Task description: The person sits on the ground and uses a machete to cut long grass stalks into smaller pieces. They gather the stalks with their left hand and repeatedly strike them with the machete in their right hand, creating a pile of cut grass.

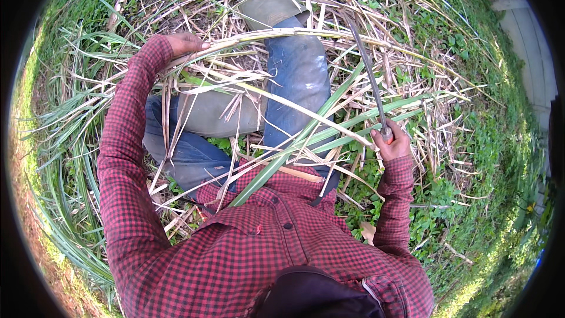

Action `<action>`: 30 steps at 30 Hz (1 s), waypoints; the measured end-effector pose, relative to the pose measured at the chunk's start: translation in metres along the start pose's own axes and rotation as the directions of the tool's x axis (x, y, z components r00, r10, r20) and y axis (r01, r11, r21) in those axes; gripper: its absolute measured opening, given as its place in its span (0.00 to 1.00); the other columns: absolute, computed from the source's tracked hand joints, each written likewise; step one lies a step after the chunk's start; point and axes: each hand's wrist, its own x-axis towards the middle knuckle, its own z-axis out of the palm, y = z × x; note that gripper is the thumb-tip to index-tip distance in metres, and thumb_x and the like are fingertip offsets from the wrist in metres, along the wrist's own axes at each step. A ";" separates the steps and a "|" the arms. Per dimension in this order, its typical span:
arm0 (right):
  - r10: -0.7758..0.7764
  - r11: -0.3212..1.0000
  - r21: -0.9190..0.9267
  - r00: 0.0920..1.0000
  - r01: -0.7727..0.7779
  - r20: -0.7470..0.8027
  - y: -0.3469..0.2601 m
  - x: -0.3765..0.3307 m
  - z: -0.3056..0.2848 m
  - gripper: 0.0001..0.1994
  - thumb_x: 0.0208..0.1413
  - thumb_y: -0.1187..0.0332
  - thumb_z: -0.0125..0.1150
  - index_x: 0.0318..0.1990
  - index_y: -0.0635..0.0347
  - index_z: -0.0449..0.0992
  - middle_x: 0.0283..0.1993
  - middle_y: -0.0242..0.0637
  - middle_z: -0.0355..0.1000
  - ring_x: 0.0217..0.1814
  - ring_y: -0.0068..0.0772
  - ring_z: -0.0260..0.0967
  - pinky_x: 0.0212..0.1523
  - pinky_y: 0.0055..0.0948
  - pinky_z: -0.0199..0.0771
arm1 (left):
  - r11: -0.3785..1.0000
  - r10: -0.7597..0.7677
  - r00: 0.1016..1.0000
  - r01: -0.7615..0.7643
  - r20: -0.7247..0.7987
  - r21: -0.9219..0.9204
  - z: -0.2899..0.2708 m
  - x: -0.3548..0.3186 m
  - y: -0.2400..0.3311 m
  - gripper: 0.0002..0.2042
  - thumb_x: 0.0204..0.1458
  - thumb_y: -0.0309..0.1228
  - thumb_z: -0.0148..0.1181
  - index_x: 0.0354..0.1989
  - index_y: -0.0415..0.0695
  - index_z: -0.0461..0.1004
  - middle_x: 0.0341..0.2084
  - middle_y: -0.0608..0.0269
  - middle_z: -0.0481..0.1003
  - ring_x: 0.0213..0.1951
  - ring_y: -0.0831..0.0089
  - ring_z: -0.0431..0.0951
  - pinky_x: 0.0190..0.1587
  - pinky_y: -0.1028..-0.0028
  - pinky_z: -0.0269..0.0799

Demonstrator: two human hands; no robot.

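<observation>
Two hands are engaged: dry stalks (247, 38) are gripped by the left hand (187, 43), a long blade (368, 73) clenched in the right hand (391, 141); cutting seems underway, so a controlled stroke is called for.

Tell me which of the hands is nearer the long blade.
Right. The right hand grips the handle of the long blade. The left hand is far off to its left, holding a bundle of dry stalks.

Daylight is falling over an outdoor patch where low green weeds (471, 159) are covering the ground, dry straw-coloured leaves (435, 118) are lying scattered, bare reddish soil (35, 241) is showing at left, and a pale concrete edge (524, 29) is curving along the right.
</observation>
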 end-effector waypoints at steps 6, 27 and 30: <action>-0.117 0.980 -0.152 0.991 0.125 0.059 -0.012 0.010 -0.012 0.23 0.42 0.57 0.64 0.44 0.62 0.72 0.26 0.48 0.74 0.29 0.46 0.74 0.32 0.36 0.73 | 0.947 0.320 0.929 -0.309 -0.188 0.086 0.013 -0.014 0.016 0.20 0.52 0.47 0.55 0.37 0.39 0.75 0.40 0.57 0.71 0.44 0.71 0.67 0.48 0.70 0.62; -0.039 0.964 -0.257 0.993 0.067 0.112 -0.022 0.010 -0.024 0.22 0.41 0.56 0.63 0.43 0.59 0.73 0.26 0.47 0.74 0.30 0.48 0.74 0.33 0.39 0.74 | 0.939 0.339 0.931 -0.325 0.133 -0.112 0.007 0.010 0.030 0.10 0.46 0.21 0.57 0.38 0.37 0.70 0.28 0.67 0.73 0.29 0.79 0.72 0.39 0.77 0.69; -0.058 0.963 -0.257 0.994 0.081 0.098 -0.017 0.008 -0.025 0.23 0.41 0.56 0.63 0.43 0.59 0.73 0.26 0.47 0.74 0.30 0.48 0.74 0.33 0.39 0.74 | 0.850 0.332 0.902 -0.160 0.276 -0.501 0.036 -0.003 0.044 0.10 0.52 0.30 0.55 0.39 0.37 0.69 0.35 0.56 0.75 0.36 0.73 0.76 0.43 0.74 0.70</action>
